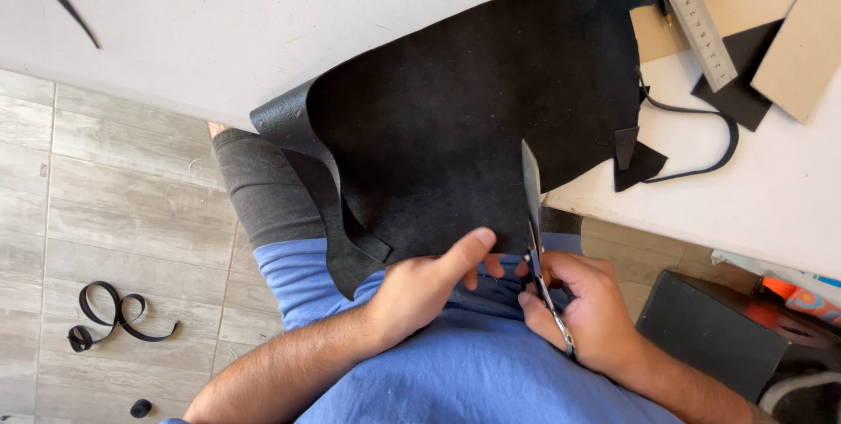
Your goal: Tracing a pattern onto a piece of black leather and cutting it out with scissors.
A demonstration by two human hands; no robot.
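Observation:
A large black leather hide (473, 100) hangs over the edge of the white table (245, 12) toward my lap. My left hand (429, 284) pinches the hide's lower edge, thumb on top. Just to its right, my right hand (587, 306) grips metal scissors (533, 214). The blades point up and cut into the hide's lower edge. A loose strip of the hide droops at the left of my left hand.
A metal ruler (701, 30), tan cardboard pieces (802, 38), black scraps (638, 161) and a thin black strap (714, 139) lie on the table at the right. A curled black strip (114, 314) lies on the tiled floor. A dark box (718, 328) stands at the lower right.

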